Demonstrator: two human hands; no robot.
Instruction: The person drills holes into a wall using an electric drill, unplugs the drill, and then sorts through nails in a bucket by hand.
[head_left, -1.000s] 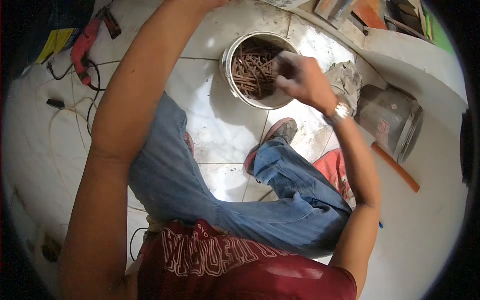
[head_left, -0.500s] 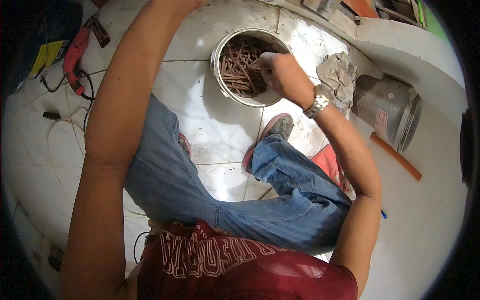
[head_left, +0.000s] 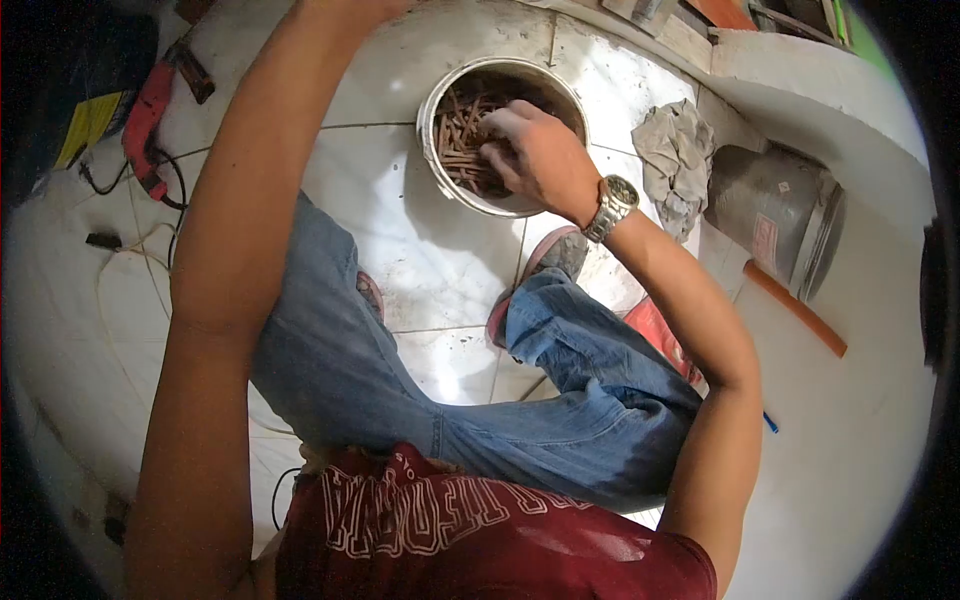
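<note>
My right hand point(head_left: 535, 155), with a metal-banded watch point(head_left: 612, 205) on its wrist, reaches over the rim of a white round bucket point(head_left: 430, 135). Its fingers are apart and bent down toward a heap of thin reddish-brown sticks point(head_left: 460, 160) inside. I see nothing held between them, though the fingertips are partly hidden. What the sticks are made of, I cannot tell. My left arm point(head_left: 240, 190) stretches past the top edge of the view, which cuts off that hand.
A crumpled grey cloth or paper point(head_left: 672, 150) lies right of the bucket. Beyond it, a dark grey bucket point(head_left: 765, 215) rests on its side near an orange strip point(head_left: 795, 308). A red corded power tool point(head_left: 148, 130) lies left, with cables on the tiled floor point(head_left: 365, 170).
My right hand has shifted left and further over the bucket, its fingers spreading from a closer grouping. The left arm stays nearly still.
</note>
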